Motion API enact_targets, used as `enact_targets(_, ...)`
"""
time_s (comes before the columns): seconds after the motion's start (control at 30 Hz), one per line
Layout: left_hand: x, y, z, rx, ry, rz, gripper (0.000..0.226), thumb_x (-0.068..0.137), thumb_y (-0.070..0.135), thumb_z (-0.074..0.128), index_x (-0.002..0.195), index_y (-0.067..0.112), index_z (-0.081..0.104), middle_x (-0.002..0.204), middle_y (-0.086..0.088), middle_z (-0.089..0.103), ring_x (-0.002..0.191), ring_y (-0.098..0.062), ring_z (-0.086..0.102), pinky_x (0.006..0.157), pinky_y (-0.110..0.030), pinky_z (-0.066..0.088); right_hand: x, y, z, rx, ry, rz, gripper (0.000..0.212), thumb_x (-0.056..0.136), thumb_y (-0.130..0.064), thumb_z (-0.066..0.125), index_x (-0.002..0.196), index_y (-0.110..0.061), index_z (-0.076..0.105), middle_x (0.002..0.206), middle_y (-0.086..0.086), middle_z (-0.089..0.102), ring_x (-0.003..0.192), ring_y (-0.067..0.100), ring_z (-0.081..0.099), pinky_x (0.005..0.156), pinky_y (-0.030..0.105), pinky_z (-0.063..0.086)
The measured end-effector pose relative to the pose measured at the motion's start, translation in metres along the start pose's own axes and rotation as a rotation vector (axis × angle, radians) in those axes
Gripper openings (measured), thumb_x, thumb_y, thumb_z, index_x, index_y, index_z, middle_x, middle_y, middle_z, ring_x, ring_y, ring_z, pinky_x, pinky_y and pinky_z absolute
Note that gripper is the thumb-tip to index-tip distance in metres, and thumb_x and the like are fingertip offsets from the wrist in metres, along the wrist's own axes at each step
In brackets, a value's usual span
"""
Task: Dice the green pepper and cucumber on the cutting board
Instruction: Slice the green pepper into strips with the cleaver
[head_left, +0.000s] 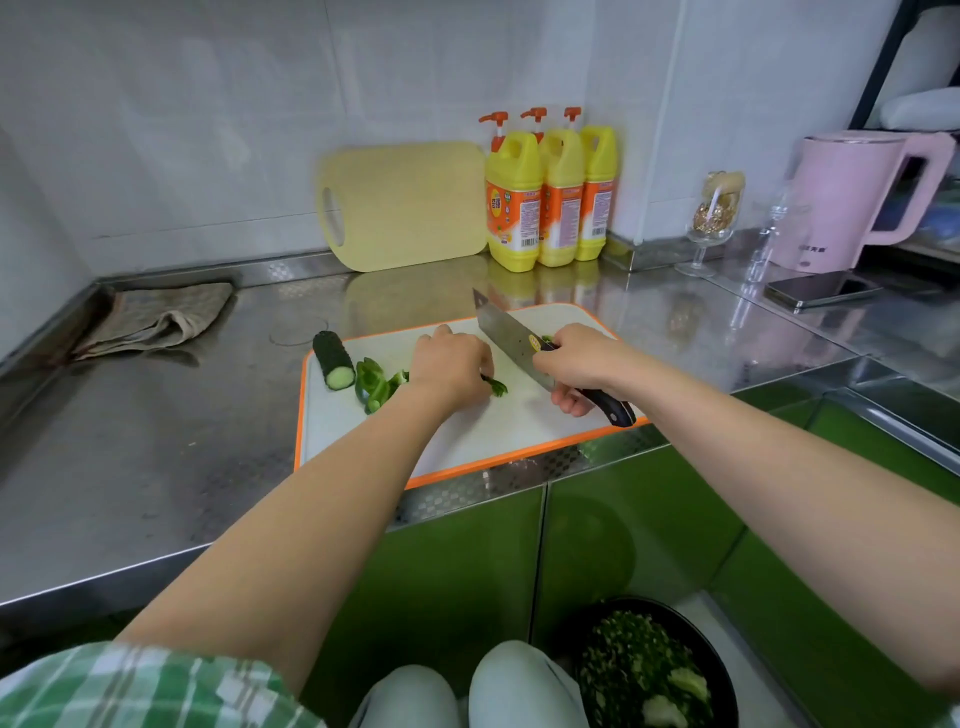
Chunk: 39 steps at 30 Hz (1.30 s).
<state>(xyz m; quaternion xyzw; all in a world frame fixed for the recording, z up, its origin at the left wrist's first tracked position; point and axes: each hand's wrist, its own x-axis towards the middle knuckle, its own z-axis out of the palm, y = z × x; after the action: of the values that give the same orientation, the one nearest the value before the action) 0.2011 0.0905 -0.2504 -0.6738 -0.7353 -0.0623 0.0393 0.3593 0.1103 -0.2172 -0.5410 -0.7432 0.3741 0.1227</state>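
On steel tabletop (156, 415), beneath both hands: white cutting board (467, 441) with orange rim. Behind it, leaned on the wall: pale yellow board (410, 208), three yellow detergent bottles (550, 202) beside. Far right of the right hand: pink kettle (852, 202), phone (821, 289) lying flat in front. Far left of the left hand: crumpled cloth (156, 317). Right hand (582, 366) clenched round black handle of knife (514, 338), blade raised off the board, tip pointing away. Left hand (452, 369) curled down onto the board, fingertips pinching green pepper strip (497, 386). Just left of that hand: green pepper pieces (374, 384), then cucumber (333, 359) stub near the board's far-left corner.
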Motion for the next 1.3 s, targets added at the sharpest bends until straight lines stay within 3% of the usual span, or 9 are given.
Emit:
enact_targets(0.17,-0.001,-0.002,0.006,-0.02,0.102,-0.049,0.017,0.084,0.026,0.061,0.099,0.026,0.068,0.102,-0.001,0.068,0.107,-0.027,0.049,0.078,-0.031,0.035,0.009,-0.005,0.003,-0.313,0.12,-0.032,0.026,0.089,-0.019,0.042,0.075,-0.002,0.057,0.062,0.013,0.065,0.054,0.028,0.063,0.069,0.035,0.057)
enact_targets(0.27,-0.002,0.0,0.011,-0.018,0.154,-0.061,0.015,0.086,0.028,0.062,0.098,0.023,0.069,0.103,-0.003,0.067,0.104,-0.027,0.051,0.077,-0.031,0.033,0.016,-0.006,0.004,-0.483,0.177,-0.027,0.029,0.09,-0.016,0.045,0.064,-0.007,0.055,0.056,0.008,0.063,0.053,0.026,0.06,0.067,0.031,0.053)
enact_targets(0.37,0.001,0.001,0.015,-0.031,0.164,-0.066,0.018,0.088,0.032,0.062,0.1,0.022,0.07,0.105,-0.005,0.067,0.105,-0.028,0.052,0.08,-0.032,0.036,0.02,-0.01,0.001,-0.596,0.19,-0.004,0.022,0.084,-0.009,0.059,0.062,-0.008,0.056,0.069,0.012,0.066,0.067,0.029,0.062,0.063,0.028,0.048)
enact_targets(0.47,0.001,-0.002,0.016,-0.035,0.158,-0.053,0.033,0.088,0.042,0.062,0.113,0.021,0.066,0.113,-0.007,0.062,0.11,-0.029,0.05,0.086,-0.034,0.038,0.021,-0.008,0.0,-0.549,0.15,0.008,0.023,0.083,-0.007,0.058,0.059,-0.006,0.06,0.069,0.013,0.067,0.07,0.031,0.064,0.07,0.031,0.054)
enact_targets(0.53,-0.001,-0.007,0.017,-0.053,0.167,-0.039,0.039,0.087,0.045,0.061,0.12,0.024,0.063,0.116,-0.006,0.059,0.112,-0.029,0.048,0.088,-0.035,0.038,0.02,-0.004,-0.001,-0.432,0.17,-0.029,0.032,0.089,-0.009,0.048,0.058,-0.005,0.057,0.06,0.012,0.064,0.058,0.027,0.06,0.068,0.031,0.054)
enact_targets(0.73,-0.005,-0.013,0.015,-0.089,0.148,-0.06,0.024,0.089,0.036,0.061,0.108,0.028,0.072,0.11,-0.002,0.067,0.106,-0.029,0.055,0.084,-0.034,0.042,0.007,-0.007,-0.004,-0.306,0.119,-0.071,0.032,0.093,-0.009,0.042,0.062,-0.007,0.05,0.059,0.009,0.056,0.048,0.019,0.052,0.048,0.021,0.042)
enact_targets(1.0,-0.003,-0.004,0.016,-0.036,0.185,-0.057,0.021,0.088,0.032,0.06,0.098,0.02,0.073,0.101,-0.004,0.069,0.098,-0.028,0.058,0.075,-0.031,0.035,0.002,-0.013,0.0,-0.293,0.122,-0.083,0.029,0.095,-0.009,0.043,0.067,-0.009,0.046,0.063,0.009,0.055,0.049,0.019,0.052,0.046,0.02,0.041)
enact_targets(1.13,-0.003,-0.006,0.015,-0.022,0.184,-0.043,0.026,0.088,0.036,0.061,0.105,0.019,0.071,0.108,-0.007,0.065,0.106,-0.029,0.053,0.081,-0.032,0.037,-0.001,-0.022,0.001,-0.322,0.11,-0.08,0.031,0.095,-0.009,0.044,0.065,-0.009,0.045,0.062,0.008,0.054,0.049,0.018,0.052,0.046,0.021,0.04)
enact_targets(1.3,-0.01,-0.015,0.017,-0.119,0.206,-0.064,0.019,0.088,0.03,0.06,0.099,0.026,0.075,0.103,-0.004,0.066,0.102,-0.029,0.052,0.077,-0.032,0.037,-0.006,-0.035,0.009,-0.511,0.031,0.038,0.033,0.09,-0.002,0.046,0.061,-0.002,0.062,0.03,0.001,0.05,0.05,0.019,0.053,0.052,0.023,0.044)
